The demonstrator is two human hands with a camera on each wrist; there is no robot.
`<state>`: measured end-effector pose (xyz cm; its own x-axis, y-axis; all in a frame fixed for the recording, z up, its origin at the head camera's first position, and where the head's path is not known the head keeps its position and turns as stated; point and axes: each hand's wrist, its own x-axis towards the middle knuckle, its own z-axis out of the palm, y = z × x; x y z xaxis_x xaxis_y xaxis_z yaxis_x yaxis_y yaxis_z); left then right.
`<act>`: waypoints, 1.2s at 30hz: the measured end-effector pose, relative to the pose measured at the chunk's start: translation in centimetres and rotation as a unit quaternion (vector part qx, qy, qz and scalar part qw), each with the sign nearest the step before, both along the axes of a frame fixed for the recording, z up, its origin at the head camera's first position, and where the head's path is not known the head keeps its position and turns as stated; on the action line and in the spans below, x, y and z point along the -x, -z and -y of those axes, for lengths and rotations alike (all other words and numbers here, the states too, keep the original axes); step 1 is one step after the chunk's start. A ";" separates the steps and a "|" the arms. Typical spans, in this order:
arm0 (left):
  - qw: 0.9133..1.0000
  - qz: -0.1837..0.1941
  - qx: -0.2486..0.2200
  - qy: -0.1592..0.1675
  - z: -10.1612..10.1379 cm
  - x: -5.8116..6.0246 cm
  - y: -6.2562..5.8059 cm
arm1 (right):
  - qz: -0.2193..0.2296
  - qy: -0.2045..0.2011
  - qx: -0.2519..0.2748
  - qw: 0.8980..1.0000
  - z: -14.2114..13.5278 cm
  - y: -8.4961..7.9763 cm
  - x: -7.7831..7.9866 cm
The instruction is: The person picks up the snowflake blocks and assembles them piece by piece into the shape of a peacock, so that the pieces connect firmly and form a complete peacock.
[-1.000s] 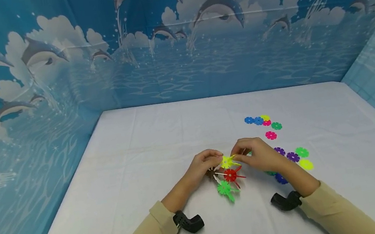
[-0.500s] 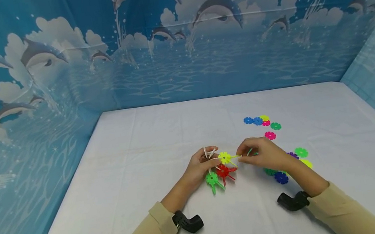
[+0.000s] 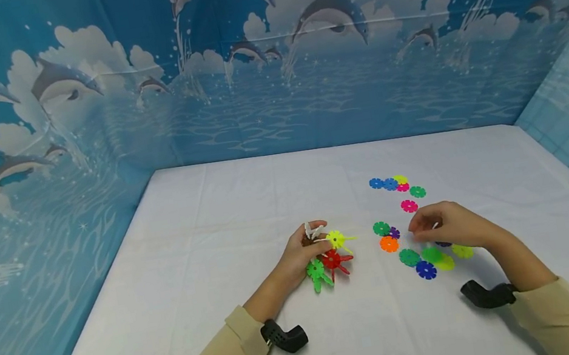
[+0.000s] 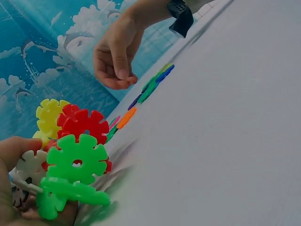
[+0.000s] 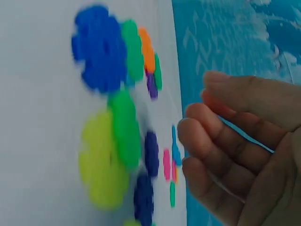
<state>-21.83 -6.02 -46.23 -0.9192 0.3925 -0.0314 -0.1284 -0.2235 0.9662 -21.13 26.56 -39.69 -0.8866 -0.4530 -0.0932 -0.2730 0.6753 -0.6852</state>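
Note:
My left hand [image 3: 299, 259] grips a cluster of slotted plastic snowflake discs joined to one another. In the cluster show a yellow disc [image 3: 335, 239], a red disc [image 3: 331, 258], a green disc [image 4: 76, 159] and a white disc [image 4: 31, 165]; the fingers hide part of it. Over the loose discs at the right hovers my right hand [image 3: 452, 227], its fingers loosely bent and holding nothing. Below and beside it lie a dark blue disc [image 3: 426, 270], a lime-yellow disc [image 5: 101, 162] and a green disc [image 5: 126, 129].
An orange disc [image 3: 389, 244] lies with a green and a purple one between the hands. Farther back, more loose discs, among them a pink disc [image 3: 409, 206], lie on the white tablecloth [image 3: 225, 223]. A dolphin-print curtain [image 3: 252, 108] stands behind the table.
My right hand has let go of the yellow part of the cluster and moved right, over the loose discs. The left hand has drawn the cluster slightly left and turned it.

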 end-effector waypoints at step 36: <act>1.000 -0.011 -0.001 -0.004 0.0 0.1 0.1 | 0.087 0.042 -0.009 0.995 -2.1 -0.3 1.0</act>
